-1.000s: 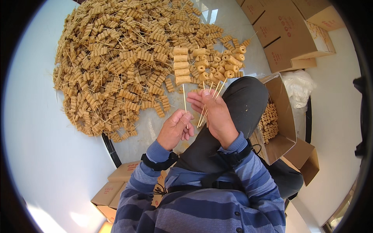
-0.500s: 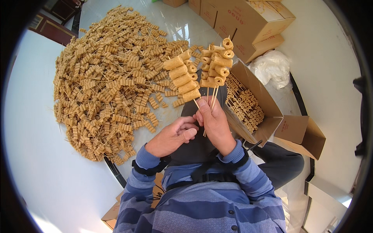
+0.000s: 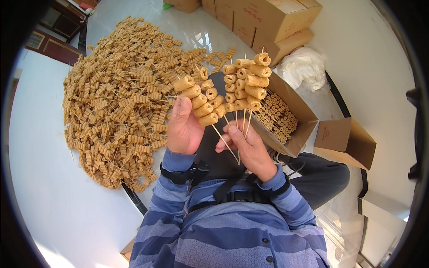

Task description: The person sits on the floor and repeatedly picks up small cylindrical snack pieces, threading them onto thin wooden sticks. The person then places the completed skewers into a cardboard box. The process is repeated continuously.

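Observation:
My right hand [image 3: 252, 149] pinches the bare sticks of several skewers threaded with hollow golden-brown rolls [image 3: 241, 82], which stand up fanned above it. At the left of this bunch, other skewers of rolls [image 3: 203, 105] lean outward. My left hand [image 3: 184, 129] is against those leaning skewers, its thumb upright beside the rolls and its other fingers mostly hidden behind them. One long stick from the left group slants down past my right fingertips. Just beyond my right hand, an open cardboard box [image 3: 306, 131] holds many skewers packed with their roll ends showing.
A large heap of skewered rolls [image 3: 120, 102] covers the floor at the left. Closed cardboard boxes [image 3: 250, 20] line the far side. White plastic wrapping [image 3: 304, 69] lies behind the open box, and another open carton [image 3: 344, 143] stands at the right.
My left hand has risen from beside the right wrist to the left-hand rolls. Those skewers have spread left and lower, and more of their sticks show. The view has shifted slightly.

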{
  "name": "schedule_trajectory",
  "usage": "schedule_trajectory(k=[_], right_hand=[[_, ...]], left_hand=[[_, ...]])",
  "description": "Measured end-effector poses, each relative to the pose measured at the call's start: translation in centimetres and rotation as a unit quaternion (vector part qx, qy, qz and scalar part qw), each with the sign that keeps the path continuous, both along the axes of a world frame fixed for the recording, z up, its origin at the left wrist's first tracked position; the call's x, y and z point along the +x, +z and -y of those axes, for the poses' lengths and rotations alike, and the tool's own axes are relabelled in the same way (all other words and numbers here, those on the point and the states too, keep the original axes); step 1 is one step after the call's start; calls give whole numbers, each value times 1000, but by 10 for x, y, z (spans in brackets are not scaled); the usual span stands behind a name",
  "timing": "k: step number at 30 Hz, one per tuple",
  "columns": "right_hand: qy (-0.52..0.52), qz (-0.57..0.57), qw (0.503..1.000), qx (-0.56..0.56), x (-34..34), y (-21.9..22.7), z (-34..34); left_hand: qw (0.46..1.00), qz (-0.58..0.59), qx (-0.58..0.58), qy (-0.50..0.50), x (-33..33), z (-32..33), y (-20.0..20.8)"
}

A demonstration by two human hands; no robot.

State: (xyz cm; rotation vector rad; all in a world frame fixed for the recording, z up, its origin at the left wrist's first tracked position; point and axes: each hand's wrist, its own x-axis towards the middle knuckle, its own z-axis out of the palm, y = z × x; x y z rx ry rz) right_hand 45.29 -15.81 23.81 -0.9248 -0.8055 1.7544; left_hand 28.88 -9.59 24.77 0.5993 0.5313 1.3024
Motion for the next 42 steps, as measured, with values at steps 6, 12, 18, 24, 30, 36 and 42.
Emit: schedule_trajectory(k=[6, 12, 18, 24, 30, 36, 42], right_hand=[[94, -55, 993, -51, 24, 4, 11], [114, -24, 990, -74, 28, 6, 15], [190, -13, 976, -101, 43, 16, 12], [258, -14, 958, -126, 52, 25, 14], [313, -60, 929, -190, 50, 26, 15], [286, 35, 944, -158, 44, 23, 26], [119, 171, 972, -111, 46, 23, 34]], left_hand=[[999, -7, 18, -50, 10, 4, -11], [998, 40, -2, -48, 12, 5, -13], [990, 104, -49, -83, 15, 9, -11], [984, 105, -111, -90, 20, 17, -12], [979, 110, -116, -125, 22, 25, -19], [981, 132, -109, -94, 21, 26, -28], [984, 132, -72, -92, 11, 17, -32]])
